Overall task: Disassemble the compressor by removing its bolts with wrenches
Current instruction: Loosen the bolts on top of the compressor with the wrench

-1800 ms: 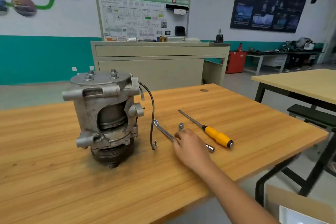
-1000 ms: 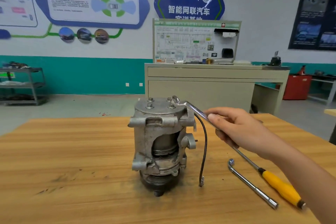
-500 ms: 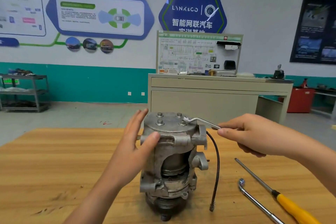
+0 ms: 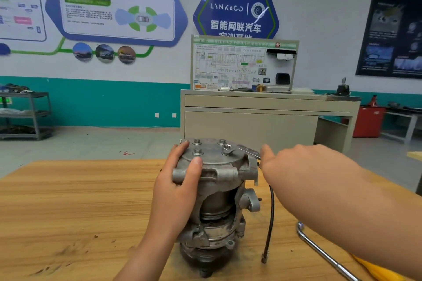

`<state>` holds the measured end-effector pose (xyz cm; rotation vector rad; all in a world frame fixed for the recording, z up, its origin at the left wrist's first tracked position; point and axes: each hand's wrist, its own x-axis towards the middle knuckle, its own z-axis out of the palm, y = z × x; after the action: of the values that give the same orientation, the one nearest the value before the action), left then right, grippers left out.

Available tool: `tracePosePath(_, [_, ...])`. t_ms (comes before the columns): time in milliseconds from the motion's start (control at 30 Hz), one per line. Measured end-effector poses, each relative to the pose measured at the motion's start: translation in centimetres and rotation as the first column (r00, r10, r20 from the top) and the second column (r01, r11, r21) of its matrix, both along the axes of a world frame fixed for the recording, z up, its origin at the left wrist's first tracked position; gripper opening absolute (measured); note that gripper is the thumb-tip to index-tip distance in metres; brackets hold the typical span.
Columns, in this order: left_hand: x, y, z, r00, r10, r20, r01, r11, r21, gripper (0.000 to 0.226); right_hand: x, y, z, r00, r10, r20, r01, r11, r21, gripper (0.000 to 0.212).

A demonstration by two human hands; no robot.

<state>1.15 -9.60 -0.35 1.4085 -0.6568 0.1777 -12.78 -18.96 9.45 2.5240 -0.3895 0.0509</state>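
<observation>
Four bolts (image 4: 197,151) sit unremoved atop the compressor (image 4: 217,201); left hand (image 4: 175,189) grips its rim, right hand (image 4: 301,166) holds a wrench (image 4: 242,149) on one.

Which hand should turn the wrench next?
Right: the right hand holds the wrench, whose ring end sits on a top bolt. The left hand grips the compressor, steadying it.

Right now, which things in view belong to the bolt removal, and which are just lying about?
In use: compressor, steadied by the left hand; wrench seated on a top bolt, held by the right hand.
Lying about: L-shaped wrench and yellow-handled screwdriver on the table, right of the compressor.
</observation>
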Motion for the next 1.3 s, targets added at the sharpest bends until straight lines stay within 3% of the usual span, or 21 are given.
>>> tracePosePath(167, [-0.5,0.0,0.1,1.000,-0.001,-0.011,0.001,1.000,-0.018,0.040,0.2,-0.7,1.2,1.000,-0.003,0.002,0.003,0.993,-0.116,0.044])
tracePosePath(300, [-1.0,-0.1,0.1,1.000,0.005,-0.015,-0.006,0.999,-0.046,0.043,0.2,-1.3,2.1,1.000,-0.010,-0.004,0.010,0.994,-0.106,0.048])
tracePosePath(433, [-1.3,-0.6,0.2,0.999,0.001,-0.053,-0.007,0.993,-0.118,0.032,0.8,-0.2,2.0,0.998,0.011,-0.056,-0.019,0.991,-0.133,0.037])
tracePosePath(600, [-1.5,-1.0,-0.2,0.998,0.027,-0.056,-0.035,0.990,-0.133,0.037,0.7,-1.6,1.3,1.000,0.026,-0.009,-0.027,0.991,-0.133,0.029])
tracePosePath(733, [-0.3,-0.6,-0.4,0.998,0.064,-0.005,-0.064,0.995,-0.078,0.034,-0.2,-5.2,0.3,0.978,0.159,0.138,-0.147,0.985,-0.095,0.031])
tracePosePath(867, [1.0,-0.2,0.0,0.999,-0.020,-0.032,0.015,0.988,-0.154,0.023,2.0,-9.7,0.0,0.923,0.333,0.192,-0.308,0.940,-0.148,0.042])
tracePosePath(1000, [1.3,-0.3,-0.1,0.995,-0.054,-0.084,0.035,0.977,-0.211,0.033,8.6,-11.5,-0.8,0.884,0.400,0.243,-0.339,0.905,-0.256,0.031])
tracePosePath(1133, [1.1,-0.4,-0.2,0.993,-0.073,-0.095,0.048,0.968,-0.248,0.026,13.6,-10.0,-0.4,0.845,0.484,0.227,-0.437,0.870,-0.230,0.023])
tracePosePath(1167, [1.0,-0.4,-0.2,0.992,-0.078,-0.098,0.051,0.967,-0.251,0.025,13.6,-10.0,-0.1,0.839,0.484,0.246,-0.435,0.871,-0.228,0.023])
tracePosePath(1233, [1.0,-0.5,-0.2,0.991,-0.079,-0.108,0.049,0.966,-0.255,0.028,12.3,-10.3,0.5,0.800,0.416,0.432,-0.383,0.909,-0.165,0.025])
tracePosePath(1300, [0.8,-0.7,-0.3,0.989,-0.076,-0.124,0.039,0.960,-0.279,0.030,10.0,-10.3,1.7,0.721,0.241,0.650,-0.344,0.938,0.034,0.029])
